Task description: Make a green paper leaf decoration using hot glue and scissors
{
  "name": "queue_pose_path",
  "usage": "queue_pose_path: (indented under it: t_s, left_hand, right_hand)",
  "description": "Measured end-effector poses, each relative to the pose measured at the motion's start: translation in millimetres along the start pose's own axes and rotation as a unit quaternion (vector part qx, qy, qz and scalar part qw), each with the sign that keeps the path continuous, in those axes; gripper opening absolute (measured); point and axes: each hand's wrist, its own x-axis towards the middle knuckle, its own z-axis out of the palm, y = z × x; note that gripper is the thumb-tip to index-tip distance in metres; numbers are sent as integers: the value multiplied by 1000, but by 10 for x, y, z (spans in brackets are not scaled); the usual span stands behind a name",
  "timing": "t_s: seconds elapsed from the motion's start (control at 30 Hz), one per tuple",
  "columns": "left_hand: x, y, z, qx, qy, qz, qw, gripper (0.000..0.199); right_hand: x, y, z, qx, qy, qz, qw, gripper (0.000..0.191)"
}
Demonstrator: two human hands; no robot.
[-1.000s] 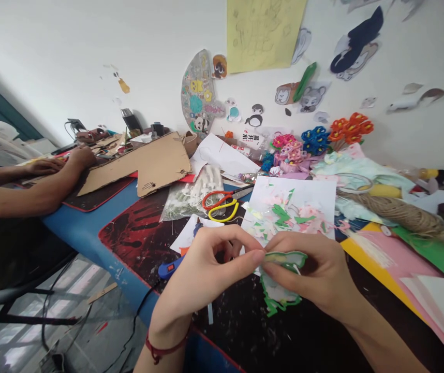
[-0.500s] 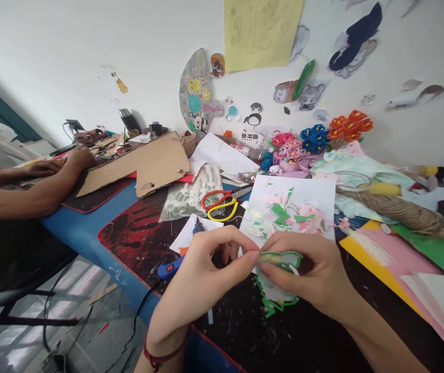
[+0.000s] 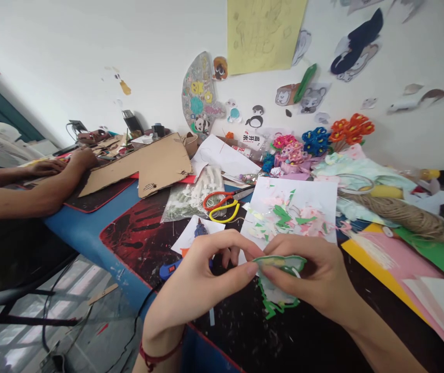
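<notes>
Fingers (image 3: 251,269) of the left hand (image 3: 202,277) close in a light pinch on the near-left corner of a green-edged piece (image 3: 278,295), thumb in front and forefinger behind. The right hand (image 3: 319,269) pinches the same piece from the other side, its thumb pressed flat across the front. Since the last glimpse, a little more of the piece's upper edge has come into view between the two hands, as the left thumb and forefinger have parted slightly around it; this suggests that the handling is at that corner, with the piece as a whole kept in hand. The ragged green lower rim hangs free below the right thumb. How far the left forefinger reaches behind the piece is hard to make out.

Taking the white sheet (image 3: 317,189) of scraps as landmark, the piece is held at its near side, above the dark mat (image 3: 241,331). The scissors (image 3: 243,193) lie just left of the sheet, and the blue tool (image 3: 165,271) rests farther left and nearer, partly behind the left hand.
</notes>
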Motion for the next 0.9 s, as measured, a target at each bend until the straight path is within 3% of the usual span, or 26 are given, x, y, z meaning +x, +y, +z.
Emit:
queue_pose_path:
  t_s: [0.2, 0.43, 0.7, 0.8, 0.9]
  left_hand:
    - [23, 16, 158, 40, 95, 8, 995, 15]
    - [6, -27, 167, -4, 86, 24, 996, 6]
    - [-68, 0, 105, 5, 50, 53, 997, 13]
    - [-79, 7, 132, 45, 72, 65, 994, 12]
    - [-56, -1, 188, 90, 130, 84, 984, 4]
  right_hand:
    - [6, -18, 14, -29, -3, -16, 999, 17]
    - [7, -13, 24, -9, 19, -35, 999, 15]
    - [-2, -5, -11, -2, 16, -3, 1000, 12]
    - [1, -15, -14, -4, 14, -1, 1000, 12]
    - [1, -14, -6, -5, 12, -3, 1000, 13]
